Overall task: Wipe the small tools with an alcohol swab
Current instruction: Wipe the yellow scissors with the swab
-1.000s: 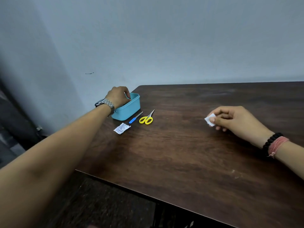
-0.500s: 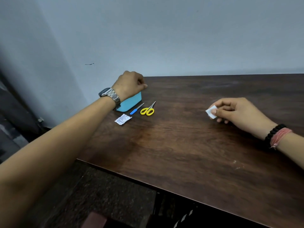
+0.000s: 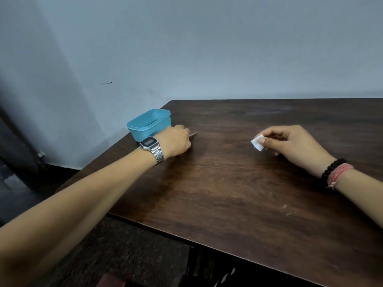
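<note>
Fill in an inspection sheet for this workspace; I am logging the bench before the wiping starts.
Surface: dark wooden table, a few pale specks near the front edge.
Job's things: white swab pinched in the right hand; a thin metal tip pokes out past the left hand, tool type hidden.
Clutter: blue tub at the table's far left corner, open, contents not visible.
Grippers: left hand down on the table, fingers curled, grip hidden; right hand holds the swab.
Cables: nothing seen.
Surroundings: plain pale wall behind, dark floor below.
</note>
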`<state>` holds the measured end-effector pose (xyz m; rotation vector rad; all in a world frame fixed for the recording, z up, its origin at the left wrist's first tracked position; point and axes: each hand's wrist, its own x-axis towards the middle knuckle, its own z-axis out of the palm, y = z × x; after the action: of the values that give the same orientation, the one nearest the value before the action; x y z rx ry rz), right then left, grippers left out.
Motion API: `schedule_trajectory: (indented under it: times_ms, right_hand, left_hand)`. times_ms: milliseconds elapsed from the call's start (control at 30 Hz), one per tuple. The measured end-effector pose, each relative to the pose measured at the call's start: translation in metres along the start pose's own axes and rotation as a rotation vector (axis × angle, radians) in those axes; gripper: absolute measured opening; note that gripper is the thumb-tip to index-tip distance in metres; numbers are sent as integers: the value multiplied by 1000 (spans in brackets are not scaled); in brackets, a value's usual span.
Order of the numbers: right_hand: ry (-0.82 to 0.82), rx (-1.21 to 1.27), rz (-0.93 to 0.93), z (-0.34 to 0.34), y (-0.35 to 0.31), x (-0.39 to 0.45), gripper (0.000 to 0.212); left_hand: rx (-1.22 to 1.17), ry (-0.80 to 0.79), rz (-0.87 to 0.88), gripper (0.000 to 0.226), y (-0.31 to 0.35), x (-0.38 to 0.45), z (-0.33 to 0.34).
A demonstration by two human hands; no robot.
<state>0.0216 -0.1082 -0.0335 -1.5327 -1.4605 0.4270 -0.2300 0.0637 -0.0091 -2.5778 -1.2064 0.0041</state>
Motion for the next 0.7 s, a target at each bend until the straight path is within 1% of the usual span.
schedule_trajectory:
  times_ms: [100,167,233,333,367,433,500,600,700]
  right_hand:
    - [63,34,17,-4,4,2,11]
    - [95,78,62,-7,8,4,10]
    - [133,150,111,-8,11,6,9]
    - [202,263,188,-12,15,8,6]
    - [222,302,211,-12,15,9,9]
    - [265,395,248,-15,16,10,11]
    - [306,492,275,-19,15,11,5]
    - [354,641,289,-23,14,12,9]
    - [373,771,269,-26,14,14,9]
  left_hand:
    - [-1,74,33,26,5,2,6]
    - [-59,101,26,26,12,7,6]
    - [-214,136,44,25,22,15,1]
    - [-593,181,100,21,50,26,-15]
    - [-707,189,127,19,60,29,-20]
    - [-885,199,180,13,83,34,-29]
    - [-976,218,234,11,104,39,-34]
    - [-1058,225,284,11,129,41,-33]
    - [-1123,226,281,11,139,38,-22]
